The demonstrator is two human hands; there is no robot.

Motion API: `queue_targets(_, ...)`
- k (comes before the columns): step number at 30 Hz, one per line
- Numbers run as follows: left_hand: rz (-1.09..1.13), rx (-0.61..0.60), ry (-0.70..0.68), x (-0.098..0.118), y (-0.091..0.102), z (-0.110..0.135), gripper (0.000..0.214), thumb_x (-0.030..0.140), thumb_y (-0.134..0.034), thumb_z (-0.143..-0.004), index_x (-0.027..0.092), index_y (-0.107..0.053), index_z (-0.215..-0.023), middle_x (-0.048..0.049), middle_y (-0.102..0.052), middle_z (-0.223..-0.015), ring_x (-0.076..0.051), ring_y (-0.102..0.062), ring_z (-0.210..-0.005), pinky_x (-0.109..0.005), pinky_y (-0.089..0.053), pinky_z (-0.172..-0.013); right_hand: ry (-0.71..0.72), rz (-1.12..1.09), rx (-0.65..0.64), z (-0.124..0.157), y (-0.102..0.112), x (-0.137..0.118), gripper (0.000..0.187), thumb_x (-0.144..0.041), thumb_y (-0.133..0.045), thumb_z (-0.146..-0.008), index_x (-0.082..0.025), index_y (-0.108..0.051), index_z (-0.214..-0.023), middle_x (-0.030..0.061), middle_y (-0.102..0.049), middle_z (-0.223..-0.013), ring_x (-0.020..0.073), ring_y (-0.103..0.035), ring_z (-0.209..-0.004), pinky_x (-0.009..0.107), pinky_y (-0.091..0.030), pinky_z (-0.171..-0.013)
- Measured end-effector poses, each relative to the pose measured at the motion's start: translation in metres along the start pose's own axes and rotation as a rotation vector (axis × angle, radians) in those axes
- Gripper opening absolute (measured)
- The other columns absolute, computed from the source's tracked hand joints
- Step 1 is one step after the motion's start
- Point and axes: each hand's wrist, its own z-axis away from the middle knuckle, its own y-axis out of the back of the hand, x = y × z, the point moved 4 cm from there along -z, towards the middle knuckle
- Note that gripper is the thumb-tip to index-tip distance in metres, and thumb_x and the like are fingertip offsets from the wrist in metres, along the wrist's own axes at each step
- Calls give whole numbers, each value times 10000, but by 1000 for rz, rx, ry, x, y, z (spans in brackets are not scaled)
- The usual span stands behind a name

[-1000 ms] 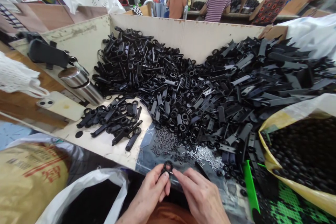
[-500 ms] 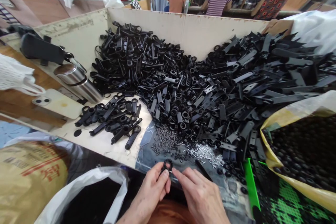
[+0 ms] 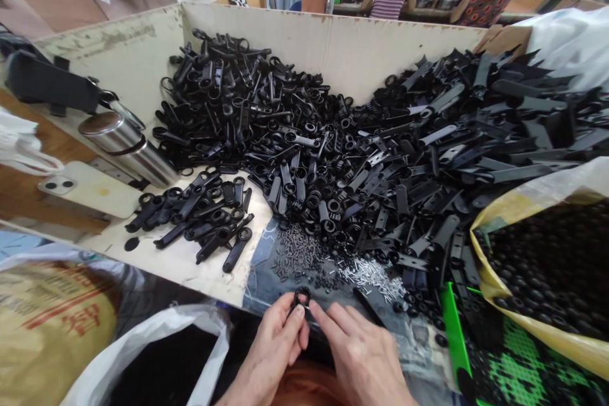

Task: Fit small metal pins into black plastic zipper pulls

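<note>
Both hands are closed on 1 small black ring part (image 3: pixel 301 297), held just off the near edge of the bench (image 3: pixel 190 260). Left hand (image 3: pixel 273 349) pinches it, right hand (image 3: pixel 361 355) fingertips grip its right side. The hold is fingertip-only. Risk: a slip drops it into the white bag (image 3: pixel 157 342) below or among the loose pins (image 3: pixel 302 257), where it would be hard to spot.

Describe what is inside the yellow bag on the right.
Small round black parts fill the yellow bag close to its rim. Whatever lies beneath that top layer, and the bag's bottom, is covered.
</note>
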Motion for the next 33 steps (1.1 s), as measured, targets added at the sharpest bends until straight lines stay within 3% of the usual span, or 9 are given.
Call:
queue_targets(3, 59, 60, 8, -5, 0, -1, 575, 667, -795, -732, 180, -657, -1006, 59, -515, -633, -69, -421, -562, -136, -252, -449, 34, 59, 23, -3, 1, -5, 346, 5, -504, -896, -98, -657, -1189, 35, -689, -800, 191, -620, -639, 310, -414, -500)
queue_targets(8, 155, 170, 12, -2, -4, 0, 588, 638, -912, -557, 192, -702, -877, 28, -600, -761, -75, -511, -627, -156, -459, -560, 51, 118, 4, -4, 0, -13, 391, 30, -566, -823, -35, -643, -1201, 44, -695, -792, 199, -615, -620, 327, -422, -472)
queue_targets(13, 50, 130, -37, -1, -1, -2, 528, 636, -875, -615, 204, -714, -872, 20, -618, -719, -114, -557, -624, -198, -484, -557, 16, 151, -40, -7, -3, -21, 428, 20, -655, -780, -22, -654, -1205, 58, -720, -836, 214, -646, -643, 332, -441, -483)
queue_targets(16, -69, 102, -94, -6, 11, -10, 550, 631, -838, -666, 201, -709, -985, 37, -597, -630, -115, -529, -559, -204, -444, -510, -88, 47, -137, -7, 3, -10, 382, -24, -687, -809, -128, -682, -1177, 14, -711, -819, 195, -660, -643, 306, -414, -481)
queue_targets(19, -170, 96, -144, -4, 24, -13, 581, 614, -816, -698, 191, -681, -1072, 80, -508, -508, -102, -450, -474, -191, -350, -445, -231, -157, -203, 5, 24, 8, 341, -80, -602, -912, -245, -676, -1201, -5, -709, -863, 168, -679, -679, 260, -429, -543)
queue_targets(22, -136, 149, -161, 9, 31, -6, 585, 588, -831, -694, 202, -649, -1094, 89, -498, -488, -78, -393, -449, -163, -269, -427, -387, -353, -86, 23, 54, 30, 283, -172, -453, -1034, -273, -654, -1207, 14, -718, -947, 168, -698, -787, 257, -489, -673)
queue_targets(25, -84, 178, -110, 21, 25, 4, 578, 591, -828, -693, 215, -626, -1082, 105, -473, -477, -46, -299, -400, -139, -164, -403, -539, -437, -5, 33, 73, 53, 214, -264, -398, -1065, -251, -606, -1113, 12, -711, -920, 171, -686, -791, 271, -511, -716)
queue_targets(28, -102, 78, -83, 25, 7, 8, 590, 611, -809, -703, 200, -607, -1075, 99, -509, -505, -28, -258, -363, -160, -116, -397, -569, -338, -27, 23, 72, 68, 118, -286, -464, -1031, -236, -562, -1077, -16, -678, -809, 167, -662, -691, 262, -489, -642)
queue_targets(33, -21, -60, -65, 25, -11, 17, 513, 511, -704, -830, 181, -562, -1196, 18, -671, -693, -78, -473, -508, -199, -323, -528, -333, 55, -196, -12, 43, 68, 251, -220, -651, -941, -210, -607, -1188, 39, -737, -984, 206, -729, -770, 277, -489, -649)
